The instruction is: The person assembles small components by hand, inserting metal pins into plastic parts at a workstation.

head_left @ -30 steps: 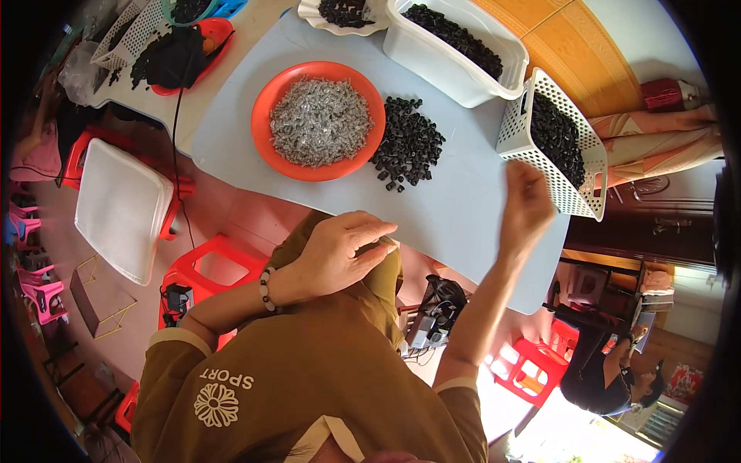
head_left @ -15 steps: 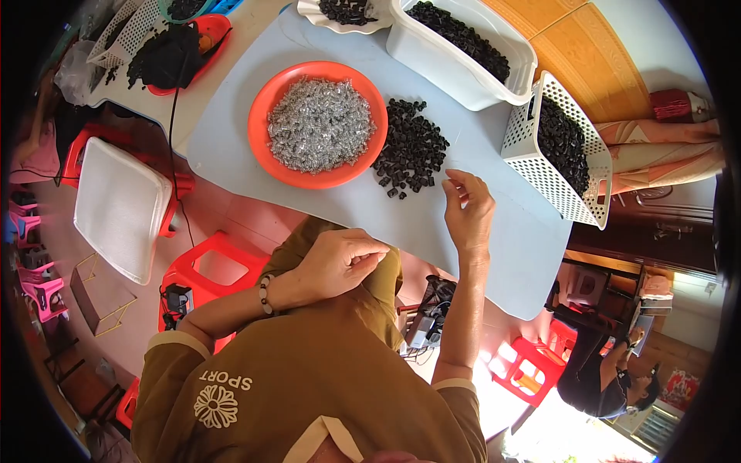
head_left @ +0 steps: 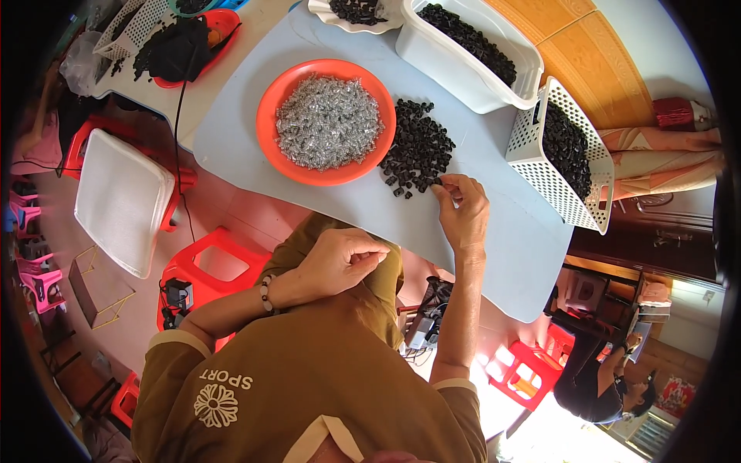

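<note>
A loose pile of small black plastic pieces point(head_left: 417, 147) lies on the pale blue table. At the pile's near right edge, my right hand point(head_left: 468, 207) has thumb and forefinger brought together in a pinch; whatever is between the tips is too small to tell. My left hand point(head_left: 340, 261) is held over my lap, just off the table's near edge. Its fingers are curled against the thumb, and what they hold, if anything, is hidden. Touching the pile on its left is a round orange-red basin point(head_left: 266, 127) full of small clear plastic pieces point(head_left: 328, 119).
A white tub point(head_left: 467, 89) and a white perforated basket point(head_left: 532, 139), both with black pieces, stand at the far right. A fluted white dish point(head_left: 390, 19) sits at the back. Red stools point(head_left: 239, 258) flank me. A person point(head_left: 602, 386) is off to the right.
My right hand has moved slightly left to the pile's edge, and its thumb and forefinger have come closer together. My left hand stays put. The view has shifted a little.
</note>
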### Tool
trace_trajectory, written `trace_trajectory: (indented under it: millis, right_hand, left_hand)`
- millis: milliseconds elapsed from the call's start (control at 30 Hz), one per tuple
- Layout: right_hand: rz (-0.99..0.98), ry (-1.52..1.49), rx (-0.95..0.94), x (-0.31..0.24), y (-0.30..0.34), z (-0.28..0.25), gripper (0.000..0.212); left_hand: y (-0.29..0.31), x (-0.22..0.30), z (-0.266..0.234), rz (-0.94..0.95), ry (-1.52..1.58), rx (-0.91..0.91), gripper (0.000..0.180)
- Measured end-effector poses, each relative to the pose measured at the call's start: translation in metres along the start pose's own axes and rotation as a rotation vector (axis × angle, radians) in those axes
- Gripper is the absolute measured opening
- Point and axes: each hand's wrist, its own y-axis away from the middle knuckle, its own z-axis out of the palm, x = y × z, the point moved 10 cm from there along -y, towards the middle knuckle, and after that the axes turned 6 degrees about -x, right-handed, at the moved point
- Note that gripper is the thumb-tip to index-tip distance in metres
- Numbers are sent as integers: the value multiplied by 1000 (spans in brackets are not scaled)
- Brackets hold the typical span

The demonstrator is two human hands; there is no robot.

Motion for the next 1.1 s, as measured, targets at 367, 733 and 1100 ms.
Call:
trace_trajectory:
  millis: [367,733,1100]
  right_hand:
    - [73,-641,-67,-17,39,3,15]
    - [-129,-416,-135,-80,64,12,21]
    - [-405,-199,-193,-118,59,12,28]
  left_hand:
    - [-12,-2,-9,-81,352,113,19]
    - [-17,15,-30,50,378,250,24]
    - [-11,-10,-23,-210,696,52,18]
